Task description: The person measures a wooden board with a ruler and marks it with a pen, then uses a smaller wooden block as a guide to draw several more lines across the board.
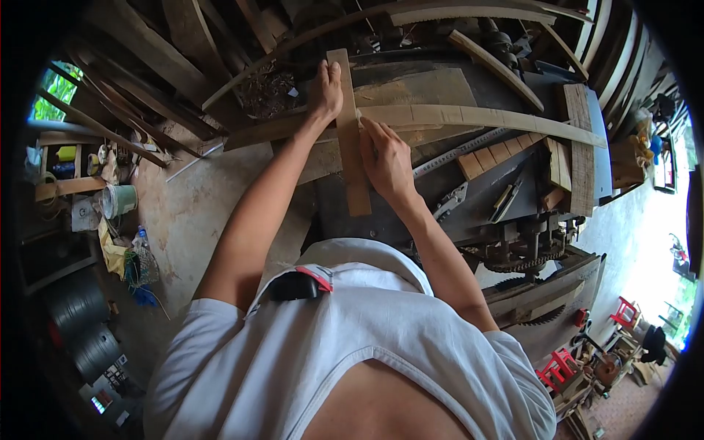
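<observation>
A flat wooden strip lies crosswise over a long, slightly curved board with several pencil-like lines across it. My left hand grips the strip's left edge near its far end, the fingers partly hidden. My right hand is on the other side, fingertips pinched together where strip and board cross. Whatever sits between those fingertips is too small to make out. A steel ruler lies right of my right hand, beside a wooden piece with line marks.
Right of my right wrist, a metal tool and a cutter-like tool rest on the dark worktable. Toothed saw blades stand below its right side. A thick plank crosses the right end; planks lean at far left.
</observation>
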Demonstrator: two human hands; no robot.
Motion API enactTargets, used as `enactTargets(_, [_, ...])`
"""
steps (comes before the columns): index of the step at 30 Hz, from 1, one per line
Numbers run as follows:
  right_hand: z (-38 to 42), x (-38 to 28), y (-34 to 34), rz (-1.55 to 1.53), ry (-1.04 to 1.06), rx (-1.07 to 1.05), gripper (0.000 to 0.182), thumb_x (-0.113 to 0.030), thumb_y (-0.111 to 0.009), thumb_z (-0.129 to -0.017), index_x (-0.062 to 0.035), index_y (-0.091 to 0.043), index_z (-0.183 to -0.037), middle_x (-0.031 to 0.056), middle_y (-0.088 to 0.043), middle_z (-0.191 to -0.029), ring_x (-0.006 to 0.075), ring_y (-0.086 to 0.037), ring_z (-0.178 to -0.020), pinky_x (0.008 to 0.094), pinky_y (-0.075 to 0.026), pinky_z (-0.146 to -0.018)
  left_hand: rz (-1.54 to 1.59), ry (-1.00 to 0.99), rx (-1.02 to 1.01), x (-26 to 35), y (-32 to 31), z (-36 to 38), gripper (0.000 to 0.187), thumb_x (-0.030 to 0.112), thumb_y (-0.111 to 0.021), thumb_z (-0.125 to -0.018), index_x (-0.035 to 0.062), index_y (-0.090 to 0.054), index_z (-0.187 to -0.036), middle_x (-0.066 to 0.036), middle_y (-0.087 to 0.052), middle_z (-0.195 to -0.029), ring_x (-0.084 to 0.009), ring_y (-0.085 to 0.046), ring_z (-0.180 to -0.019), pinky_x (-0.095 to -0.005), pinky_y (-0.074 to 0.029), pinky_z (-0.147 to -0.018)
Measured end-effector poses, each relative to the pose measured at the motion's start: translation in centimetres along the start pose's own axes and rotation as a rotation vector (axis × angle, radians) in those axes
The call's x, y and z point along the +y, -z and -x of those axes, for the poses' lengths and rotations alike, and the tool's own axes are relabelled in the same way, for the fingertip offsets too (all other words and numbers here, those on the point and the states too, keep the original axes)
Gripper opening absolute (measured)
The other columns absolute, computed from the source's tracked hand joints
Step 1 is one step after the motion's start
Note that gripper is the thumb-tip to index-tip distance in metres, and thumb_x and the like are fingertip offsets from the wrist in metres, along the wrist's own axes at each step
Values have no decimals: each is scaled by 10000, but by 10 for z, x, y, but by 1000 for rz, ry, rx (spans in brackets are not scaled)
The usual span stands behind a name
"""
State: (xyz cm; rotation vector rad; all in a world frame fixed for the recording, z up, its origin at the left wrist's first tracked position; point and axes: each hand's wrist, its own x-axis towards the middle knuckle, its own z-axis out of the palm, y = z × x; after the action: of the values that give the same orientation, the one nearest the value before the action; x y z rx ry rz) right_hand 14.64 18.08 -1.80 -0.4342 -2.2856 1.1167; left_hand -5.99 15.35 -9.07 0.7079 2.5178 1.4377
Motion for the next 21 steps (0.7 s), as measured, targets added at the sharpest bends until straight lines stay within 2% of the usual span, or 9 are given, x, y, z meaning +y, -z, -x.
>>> enactTargets(2, [5,-4,2,19,-10,-14,270,-37,-550,-902,40,-607,-1155,233,-637,-927,414,-636,-860,434,-507,-743,17,-85,73,0,1,2,560,457,-331,-1038,-29,-490,-1267,-325,-610,-1154,-498,-568,-1094,-488,-474,-891])
enactTargets(4, [15,-10,8,15,-22,-45,269,-39,-550,-902,38,-608,-1154,232,-637,-927,414,-635,-860,435,-506,-743,64,-19,-13,5,9,1,593,464,-331,-1037,-41,-466,-1316,-326,-595,-1197,-486,-562,-1128,-475,-472,-921])
enactTargets(6, [19,-11,11,21,-64,-68,268,-40,-550,-902,36,-608,-1152,232,-636,-927,414,-634,-860,436,-505,-743,36,-80,110,4,1,5,625,468,-327,-1038,-54,-428,-1368,-325,-576,-1244,-468,-552,-1169,-461,-467,-952])
enactTargets(10, [1,1,0,28,2,-25,270,-57,-578,-869,36,-605,-1122,205,-629,-887,393,-621,-833,461,-501,-745,90,12,-91,0,8,-2,657,478,-330,-1035,-69,-408,-1390,-330,-553,-1279,-466,-530,-1203,-460,-450,-985])
enactTargets(12, [3,-1,-1,33,-13,0,263,-54,-580,-867,32,-609,-1113,207,-628,-884,395,-623,-826,458,-502,-736,-13,-38,87,6,2,2,647,470,-328,-1036,-65,-411,-1390,-329,-553,-1278,-461,-534,-1199,-458,-453,-980])
enactTargets(13, [11,-3,1,26,-5,11,261,-54,-583,-866,32,-614,-1110,208,-628,-879,394,-625,-831,452,-505,-734,46,61,-126,4,12,-2,657,468,-330,-1035,-73,-397,-1402,-336,-535,-1299,-463,-521,-1215,-451,-438,-1002])
enactTargets(17, [10,-6,8,-9,-19,-15,268,-57,-566,-907,30,-615,-1156,226,-650,-936,418,-646,-865,435,-513,-749,-1,-2,52,1,1,3,684,486,-322,-1033,-80,-383,-1412,-331,-527,-1315,-458,-514,-1229,-448,-430,-1016])
enactTargets(20, [-3,0,-1,3,-46,-17,271,-47,-556,-909,33,-612,-1161,235,-650,-953,423,-647,-879,431,-514,-754,-16,52,-49,-3,1,-4,689,489,-315,-1034,-80,-381,-1416,-326,-518,-1333,-451,-502,-1249,-443,-421,-1032])
enactTargets(21, [-2,-2,1,0,-37,-9,271,-47,-556,-909,33,-612,-1161,235,-650,-953,423,-647,-879,431,-514,-754,40,2,34,-2,0,1,687,491,-317,-1034,-78,-384,-1415,-324,-498,-1360,-446,-486,-1269,-434,-409,-1051])
